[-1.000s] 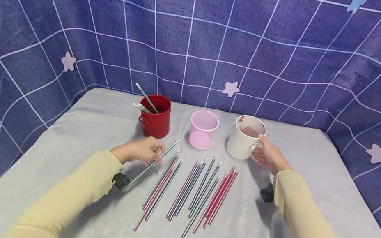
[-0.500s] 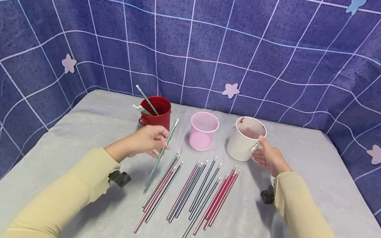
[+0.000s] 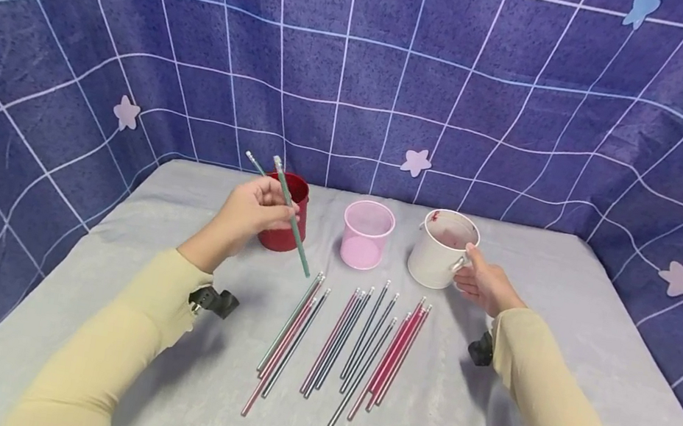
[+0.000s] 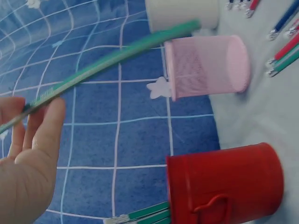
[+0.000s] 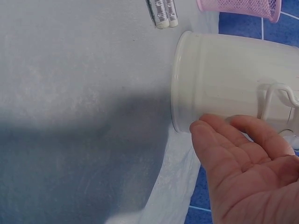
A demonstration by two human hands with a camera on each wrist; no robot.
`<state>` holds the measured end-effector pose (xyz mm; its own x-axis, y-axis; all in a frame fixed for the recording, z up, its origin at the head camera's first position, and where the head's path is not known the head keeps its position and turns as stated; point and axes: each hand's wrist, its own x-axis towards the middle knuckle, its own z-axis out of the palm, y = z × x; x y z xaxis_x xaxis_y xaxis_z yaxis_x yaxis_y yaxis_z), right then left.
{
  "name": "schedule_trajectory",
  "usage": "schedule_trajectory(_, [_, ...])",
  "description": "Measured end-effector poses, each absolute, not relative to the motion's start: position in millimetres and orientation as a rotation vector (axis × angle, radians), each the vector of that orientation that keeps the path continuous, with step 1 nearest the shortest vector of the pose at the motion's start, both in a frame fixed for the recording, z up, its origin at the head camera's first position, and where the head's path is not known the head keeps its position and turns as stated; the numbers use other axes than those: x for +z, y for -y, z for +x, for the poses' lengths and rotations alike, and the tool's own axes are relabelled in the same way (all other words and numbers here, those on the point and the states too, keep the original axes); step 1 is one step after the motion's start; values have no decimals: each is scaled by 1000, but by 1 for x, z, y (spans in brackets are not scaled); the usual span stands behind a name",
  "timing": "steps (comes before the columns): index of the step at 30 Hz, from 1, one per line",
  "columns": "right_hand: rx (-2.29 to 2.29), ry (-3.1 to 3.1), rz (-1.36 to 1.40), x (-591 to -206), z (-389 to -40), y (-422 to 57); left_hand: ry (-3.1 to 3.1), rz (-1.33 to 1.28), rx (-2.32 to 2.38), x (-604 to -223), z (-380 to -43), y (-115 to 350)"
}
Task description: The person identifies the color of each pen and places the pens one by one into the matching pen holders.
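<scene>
Head view: left of centre, I have the left hand [image 3: 256, 210] pinching the green pencil [image 3: 297, 231], its long axis slanting down rightward across the nearby red bucket [image 3: 280, 241]; my farther right hand [image 3: 486, 281] rests unclenched against the white bucket [image 3: 431, 258].

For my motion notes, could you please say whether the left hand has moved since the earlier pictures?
Yes, upward in the head view: the left hand went from just below the red bucket to partly covering its left side.
</scene>
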<state>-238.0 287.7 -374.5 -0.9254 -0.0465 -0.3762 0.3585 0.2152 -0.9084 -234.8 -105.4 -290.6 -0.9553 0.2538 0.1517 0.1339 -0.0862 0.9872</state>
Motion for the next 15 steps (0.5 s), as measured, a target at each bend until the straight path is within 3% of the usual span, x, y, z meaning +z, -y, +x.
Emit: schedule_trajectory(15, [-1761, -2158, 285, -374, -238, -287, -2370, 310, 2579, -271, -255, 116])
